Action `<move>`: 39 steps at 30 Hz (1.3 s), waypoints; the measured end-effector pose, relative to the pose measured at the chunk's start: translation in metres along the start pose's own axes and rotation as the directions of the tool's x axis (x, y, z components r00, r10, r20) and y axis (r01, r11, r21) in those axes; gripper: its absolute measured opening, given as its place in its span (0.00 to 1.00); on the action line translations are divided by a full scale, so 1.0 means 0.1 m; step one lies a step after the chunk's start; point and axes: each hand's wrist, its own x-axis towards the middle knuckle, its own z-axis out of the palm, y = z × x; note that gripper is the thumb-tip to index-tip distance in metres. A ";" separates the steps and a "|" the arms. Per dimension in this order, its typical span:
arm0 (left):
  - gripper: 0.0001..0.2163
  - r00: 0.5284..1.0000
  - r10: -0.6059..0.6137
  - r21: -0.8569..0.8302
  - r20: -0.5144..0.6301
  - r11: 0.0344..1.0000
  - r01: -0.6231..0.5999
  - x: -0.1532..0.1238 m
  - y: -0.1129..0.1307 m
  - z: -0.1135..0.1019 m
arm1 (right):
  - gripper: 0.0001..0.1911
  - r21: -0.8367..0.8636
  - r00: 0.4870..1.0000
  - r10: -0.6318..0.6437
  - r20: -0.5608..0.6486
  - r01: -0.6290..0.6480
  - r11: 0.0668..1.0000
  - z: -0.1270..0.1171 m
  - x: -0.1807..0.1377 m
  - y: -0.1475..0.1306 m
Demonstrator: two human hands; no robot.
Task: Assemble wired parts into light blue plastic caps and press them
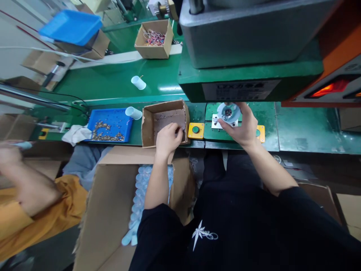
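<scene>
My right hand (244, 127) grips a light blue plastic cup (232, 119) by its side, thumb toward the left. The cup sits with its round opening toward me at a small metal fixture (216, 123), directly under the machine head; small dark metal parts show inside it. My left hand (168, 138) reaches over the near right part of an open cardboard box (148, 130). Its fingers are curled together inside the box, and whatever they pinch is hidden. Small bits lie scattered on the box floor.
A heavy press (251, 37) overhangs the bench. Yellow button boxes (196, 130) flank the fixture. Left are a blue tray (111, 113) of small metal parts and a loose cup (133, 113). A large carton (113, 210) of cups stands below; a co-worker's arm (31, 180) is far left.
</scene>
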 end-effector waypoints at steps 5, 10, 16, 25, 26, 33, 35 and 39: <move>0.09 1.000 -0.002 -0.012 -0.016 1.000 0.001 0.01 -0.01 0.01 | 0.29 -0.131 0.990 0.038 0.133 -0.020 0.991 -0.22 0.12 -0.17; 0.09 0.999 0.000 -0.076 -0.033 0.997 -0.002 0.01 -0.04 0.05 | 0.29 -0.176 0.988 0.042 0.146 -0.016 0.984 -0.23 0.12 -0.22; 0.08 1.000 -0.007 -0.100 -0.030 0.995 0.004 0.01 -0.07 0.07 | 0.32 -0.222 0.980 0.078 0.183 -0.036 0.974 -0.22 0.21 -0.24; 0.08 0.998 0.000 -0.111 -0.055 0.994 -0.006 -0.02 -0.04 0.04 | 0.36 -0.190 0.981 0.107 0.163 -0.075 0.979 -0.05 0.04 -0.16; 0.08 0.998 -0.002 -0.117 -0.061 0.993 -0.005 -0.02 -0.03 0.05 | 0.36 -0.192 0.981 0.109 0.160 -0.078 0.978 -0.04 0.03 -0.14; 0.10 0.997 0.019 -0.176 -0.070 0.984 -0.031 0.03 -0.08 0.04 | 0.40 -0.179 0.981 0.066 0.180 -0.034 0.983 -0.12 0.00 -0.10; 0.10 0.996 0.016 -0.215 -0.093 0.976 -0.035 0.01 -0.10 0.01 | 0.40 -0.188 0.989 -0.005 0.146 0.033 0.982 -0.26 -0.17 0.01; 0.11 0.983 0.089 -0.184 -0.160 0.976 -0.118 -0.10 0.00 0.01 | 0.19 -0.225 0.971 -0.145 -0.190 0.100 0.969 -0.48 -0.67 0.49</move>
